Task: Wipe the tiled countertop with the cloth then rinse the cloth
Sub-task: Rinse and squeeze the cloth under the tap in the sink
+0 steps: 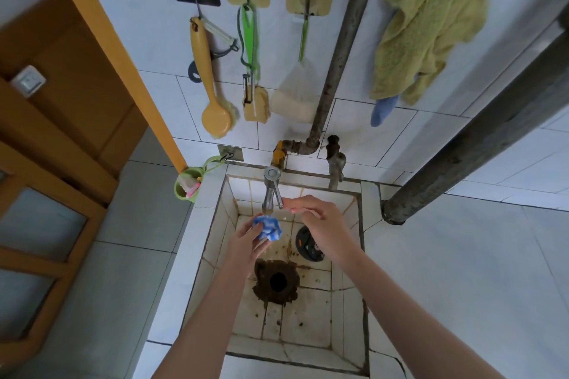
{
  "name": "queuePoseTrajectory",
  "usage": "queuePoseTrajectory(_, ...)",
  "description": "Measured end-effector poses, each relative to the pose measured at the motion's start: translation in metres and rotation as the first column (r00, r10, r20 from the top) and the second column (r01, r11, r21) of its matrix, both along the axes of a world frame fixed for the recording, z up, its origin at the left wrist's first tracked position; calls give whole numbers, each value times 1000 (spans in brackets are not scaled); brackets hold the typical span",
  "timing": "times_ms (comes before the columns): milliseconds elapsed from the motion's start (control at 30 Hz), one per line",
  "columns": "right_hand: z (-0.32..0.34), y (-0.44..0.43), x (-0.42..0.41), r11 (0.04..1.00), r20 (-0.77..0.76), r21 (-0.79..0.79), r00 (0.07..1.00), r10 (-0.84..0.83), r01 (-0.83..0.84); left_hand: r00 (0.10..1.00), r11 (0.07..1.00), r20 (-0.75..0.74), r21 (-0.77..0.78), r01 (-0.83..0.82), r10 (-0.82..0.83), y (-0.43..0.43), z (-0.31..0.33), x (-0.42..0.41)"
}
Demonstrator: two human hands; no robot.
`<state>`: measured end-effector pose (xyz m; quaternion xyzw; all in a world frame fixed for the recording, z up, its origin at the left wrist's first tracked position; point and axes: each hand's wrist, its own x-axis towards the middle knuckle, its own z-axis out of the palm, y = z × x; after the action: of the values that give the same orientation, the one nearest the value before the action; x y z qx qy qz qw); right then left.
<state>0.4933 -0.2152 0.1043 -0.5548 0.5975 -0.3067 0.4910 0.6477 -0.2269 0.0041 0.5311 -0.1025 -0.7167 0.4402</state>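
Head view: the left hand (pixel 246 240) grips the cloth (pixel 268 227), a soft blue-and-white ball, right under the shiny metal tap (pixel 270 194) at the back edge of the tiled sink (pixel 308 332). The right hand (pixel 320 218) reaches the tap's thin handle; I cannot tell if it pinches it. It is best to turn the water on gently, then open and squeeze the cloth.

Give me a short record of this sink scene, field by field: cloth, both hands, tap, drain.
cloth: blue and white, bunched, just under the tap
left hand: grips the cloth over the sink
right hand: fingers pinch the tap handle
water: flow cannot be told
drain: open hole ringed with brown grime
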Motion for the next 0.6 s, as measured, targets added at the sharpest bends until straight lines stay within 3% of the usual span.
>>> queuePoseTrajectory(367, -11, -8, 17, 989, 26, -31, 989, 142, -141, 998, 998, 50, -32, 51, -49, 1, 0, -2)
queuePoseTrajectory(500, -14, -3, 8, 997, 52, -38, 996, 71, -69, 998, 997, 27, -34, 65, -64, 4, 2, 2)
queuePoseTrajectory(600, -32, 9, -11, 993, 38, 100, 997, -63, 59, 998, 997, -1, -20, 70, -70, 8, 1, 6)
